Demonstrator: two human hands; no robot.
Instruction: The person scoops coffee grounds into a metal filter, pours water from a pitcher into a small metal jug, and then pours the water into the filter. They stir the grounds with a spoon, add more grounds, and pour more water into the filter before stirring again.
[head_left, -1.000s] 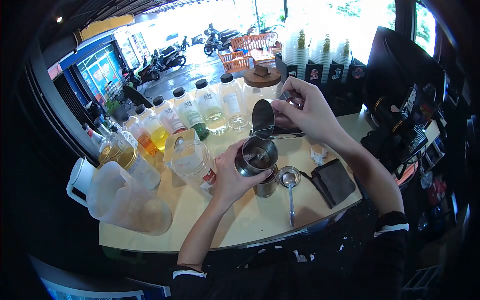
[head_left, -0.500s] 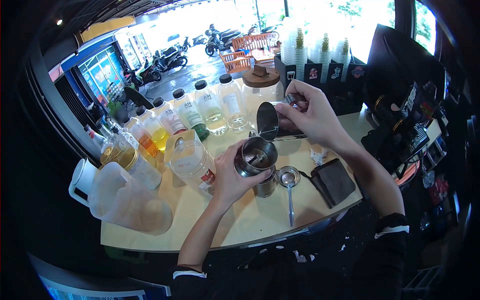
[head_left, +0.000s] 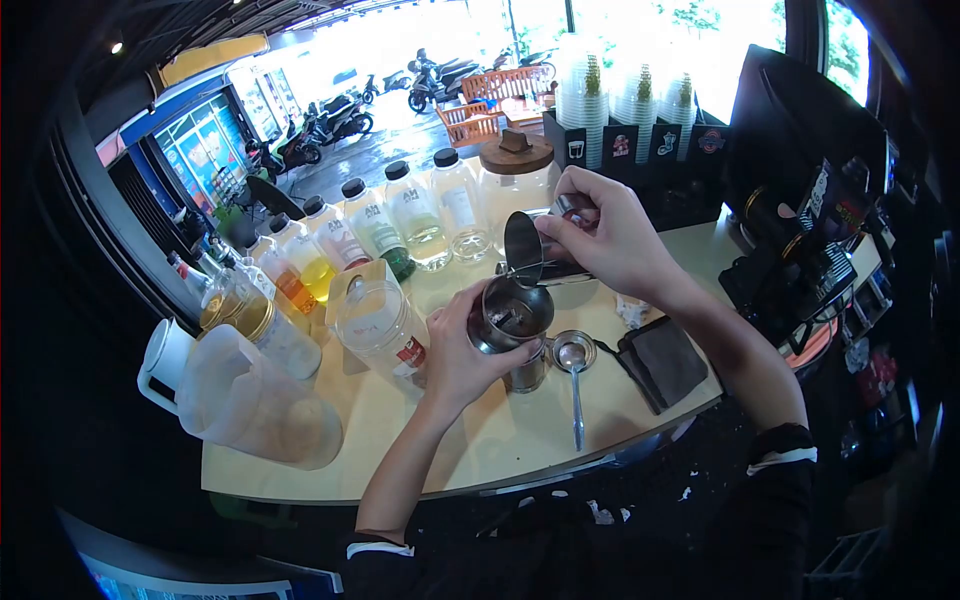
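Observation:
My right hand [head_left: 605,225] grips a metal pitcher [head_left: 523,245] by its handle side and holds it tipped, its mouth facing left. The lip is just over a steel cup [head_left: 518,310], which my left hand [head_left: 468,345] clasps around its side. Inside the cup is something dark; a bright streak near the lip may be liquid. Below the steel cup, a metal container [head_left: 525,377] stands on the table. To its right, a long-handled spoon [head_left: 577,410] rests with its bowl in a small round metal dish [head_left: 590,343].
On the table [head_left: 480,450] are a clear plastic jar [head_left: 378,320], a large translucent pitcher [head_left: 240,390], several capped bottles [head_left: 415,215] and a wooden-lidded jar [head_left: 515,155]. A dark folded cloth [head_left: 665,365] lies right. Cup stacks [head_left: 585,100] stand behind.
The metal pitcher and my right hand have shifted slightly left, and the pitcher is tipped further over the steel cup. My left hand stays around the cup.

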